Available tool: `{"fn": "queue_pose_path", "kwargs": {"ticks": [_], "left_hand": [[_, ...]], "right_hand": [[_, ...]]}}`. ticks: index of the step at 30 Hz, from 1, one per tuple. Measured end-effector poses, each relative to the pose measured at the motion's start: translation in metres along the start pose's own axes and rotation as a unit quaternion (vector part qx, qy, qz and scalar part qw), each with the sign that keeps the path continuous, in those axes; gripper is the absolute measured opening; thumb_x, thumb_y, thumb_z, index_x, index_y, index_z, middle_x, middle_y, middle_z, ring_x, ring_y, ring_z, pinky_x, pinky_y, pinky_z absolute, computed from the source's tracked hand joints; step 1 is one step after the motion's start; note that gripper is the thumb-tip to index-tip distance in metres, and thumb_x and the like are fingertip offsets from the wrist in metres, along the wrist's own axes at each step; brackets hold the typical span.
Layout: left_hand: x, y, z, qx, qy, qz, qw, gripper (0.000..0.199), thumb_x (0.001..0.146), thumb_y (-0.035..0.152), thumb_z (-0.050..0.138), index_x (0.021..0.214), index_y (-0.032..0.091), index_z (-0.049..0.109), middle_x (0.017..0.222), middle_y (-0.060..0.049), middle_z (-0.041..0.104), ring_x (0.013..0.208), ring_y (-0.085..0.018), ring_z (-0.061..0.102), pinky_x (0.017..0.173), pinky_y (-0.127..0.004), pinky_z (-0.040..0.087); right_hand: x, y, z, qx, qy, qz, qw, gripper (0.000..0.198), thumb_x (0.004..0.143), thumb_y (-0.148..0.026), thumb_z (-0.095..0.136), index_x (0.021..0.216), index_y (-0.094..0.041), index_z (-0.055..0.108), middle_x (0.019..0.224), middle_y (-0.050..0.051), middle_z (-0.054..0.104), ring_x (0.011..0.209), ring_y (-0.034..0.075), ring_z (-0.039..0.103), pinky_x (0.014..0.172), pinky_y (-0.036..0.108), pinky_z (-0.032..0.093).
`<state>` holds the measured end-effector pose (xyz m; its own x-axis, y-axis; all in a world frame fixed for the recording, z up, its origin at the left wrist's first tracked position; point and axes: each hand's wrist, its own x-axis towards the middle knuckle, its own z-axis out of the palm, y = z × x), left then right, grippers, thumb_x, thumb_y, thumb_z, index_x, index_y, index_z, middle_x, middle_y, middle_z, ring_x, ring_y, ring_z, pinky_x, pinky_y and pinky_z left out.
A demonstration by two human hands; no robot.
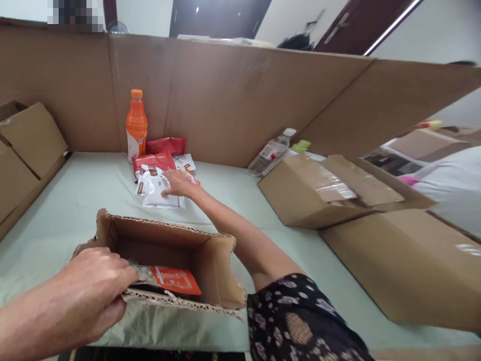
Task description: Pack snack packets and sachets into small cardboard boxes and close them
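My left hand (99, 286) is closed on the left end of a small open-topped cardboard box (216, 265), thumb outside the near wall. Inside that box lies an orange-and-white printed packet (175, 280), partly hidden by the hand and rim. My right hand (179, 183) reaches across the table to a white packet (161, 193), thumb and fingers apart over its right side. Whether it touches the packet firmly is unclear. Red packets (156, 164) lie just behind, with a white printed packet (186, 161) beside them. Behind these stands an orange drink bottle (137, 125), upright.
A tall cardboard partition (218, 100) closes off the back of the table (93, 185). Larger cardboard boxes (409, 265) stand at the right, and another box (32, 145) at the left. A clear bottle (272, 153) leans by the partition. Another person's white sleeve (451, 173) shows at right.
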<state>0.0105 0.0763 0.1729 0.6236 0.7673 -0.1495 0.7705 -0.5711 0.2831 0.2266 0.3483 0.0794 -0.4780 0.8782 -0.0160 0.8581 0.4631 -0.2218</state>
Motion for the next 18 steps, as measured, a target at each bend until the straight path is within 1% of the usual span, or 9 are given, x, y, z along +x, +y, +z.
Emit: {"fn": "queue_pose_path", "kwargs": {"ticks": [3, 5, 8, 11, 13, 14, 15, 17, 18], "left_hand": [[0.0, 0.001, -0.001, -0.005, -0.014, -0.008, 1.0, 0.017, 0.078, 0.009, 0.056, 0.078, 0.023, 0.066, 0.077, -0.002, 0.072, 0.077, -0.021, 0.07, 0.072, -0.031, 0.05], [0.002, 0.001, -0.002, 0.0, -0.015, -0.004, 1.0, 0.016, 0.078, 0.01, 0.056, 0.076, 0.023, 0.066, 0.076, -0.002, 0.072, 0.075, -0.022, 0.069, 0.07, -0.032, 0.049], [0.006, 0.0, -0.003, 0.02, -0.005, 0.011, 1.0, 0.018, 0.078, 0.011, 0.055, 0.076, 0.023, 0.068, 0.073, -0.003, 0.071, 0.071, -0.022, 0.069, 0.066, -0.032, 0.048], [0.009, -0.002, -0.004, 0.038, -0.004, 0.029, 0.999, 0.02, 0.078, 0.012, 0.055, 0.079, 0.023, 0.071, 0.072, -0.003, 0.072, 0.068, -0.023, 0.069, 0.063, -0.033, 0.046], [0.009, -0.002, -0.004, 0.05, -0.011, 0.033, 0.998, 0.019, 0.078, 0.013, 0.057, 0.081, 0.023, 0.073, 0.073, -0.004, 0.074, 0.069, -0.023, 0.069, 0.063, -0.034, 0.046], [0.01, -0.002, -0.004, 0.055, -0.015, 0.031, 0.998, 0.019, 0.079, 0.014, 0.058, 0.082, 0.023, 0.074, 0.074, -0.004, 0.074, 0.069, -0.024, 0.069, 0.063, -0.034, 0.045], [0.01, -0.002, -0.004, 0.061, -0.019, 0.028, 0.998, 0.018, 0.08, 0.014, 0.058, 0.082, 0.023, 0.074, 0.075, -0.004, 0.074, 0.07, -0.024, 0.07, 0.063, -0.035, 0.045], [0.01, -0.001, -0.004, 0.07, -0.026, 0.025, 0.997, 0.017, 0.08, 0.015, 0.059, 0.081, 0.022, 0.074, 0.075, -0.005, 0.075, 0.071, -0.025, 0.07, 0.064, -0.035, 0.045], [0.01, -0.001, -0.003, 0.075, -0.027, 0.026, 0.997, 0.016, 0.081, 0.015, 0.059, 0.08, 0.022, 0.074, 0.076, -0.005, 0.075, 0.071, -0.025, 0.07, 0.064, -0.035, 0.045]], "right_hand": [[0.014, -0.001, 0.008, -0.016, -0.014, 0.019, 1.0, 0.065, 0.076, -0.027, 0.088, 0.134, -0.016, 0.063, 0.147, 0.02, 0.063, 0.142, 0.039, 0.052, 0.119, 0.055, 0.034], [0.013, 0.0, 0.007, -0.012, -0.025, 0.037, 0.999, 0.059, 0.073, -0.025, 0.089, 0.127, -0.016, 0.067, 0.137, 0.019, 0.069, 0.134, 0.039, 0.058, 0.114, 0.051, 0.04], [-0.003, 0.002, -0.003, 0.019, -0.045, 0.061, 0.997, 0.04, 0.074, -0.025, 0.087, 0.111, -0.018, 0.071, 0.114, 0.011, 0.077, 0.106, 0.03, 0.072, 0.09, 0.037, 0.055], [-0.038, 0.005, -0.021, 0.062, -0.047, 0.071, 0.994, 0.017, 0.086, -0.024, 0.075, 0.102, -0.019, 0.069, 0.104, 0.004, 0.077, 0.083, 0.019, 0.073, 0.069, 0.027, 0.056], [-0.071, 0.006, -0.039, 0.103, 0.017, 0.055, 0.993, 0.006, 0.089, -0.02, 0.068, 0.095, -0.019, 0.068, 0.098, 0.002, 0.075, 0.078, 0.017, 0.071, 0.065, 0.027, 0.055], [-0.09, 0.004, -0.05, 0.131, 0.079, 0.04, 0.987, 0.003, 0.089, -0.018, 0.067, 0.091, -0.02, 0.067, 0.093, 0.001, 0.074, 0.078, 0.017, 0.071, 0.066, 0.028, 0.056], [-0.11, 0.001, -0.063, 0.163, 0.162, 0.015, 0.973, 0.003, 0.087, -0.018, 0.069, 0.086, -0.02, 0.067, 0.088, 0.001, 0.072, 0.078, 0.018, 0.07, 0.066, 0.03, 0.056], [-0.153, -0.009, -0.091, 0.23, 0.322, -0.03, 0.918, 0.007, 0.089, -0.025, 0.073, 0.085, -0.023, 0.068, 0.087, 0.002, 0.071, 0.081, 0.022, 0.07, 0.069, 0.036, 0.058], [-0.174, -0.017, -0.105, 0.257, 0.376, -0.053, 0.889, 0.01, 0.088, -0.03, 0.077, 0.086, -0.025, 0.068, 0.087, 0.003, 0.072, 0.082, 0.024, 0.071, 0.069, 0.038, 0.058]]}}
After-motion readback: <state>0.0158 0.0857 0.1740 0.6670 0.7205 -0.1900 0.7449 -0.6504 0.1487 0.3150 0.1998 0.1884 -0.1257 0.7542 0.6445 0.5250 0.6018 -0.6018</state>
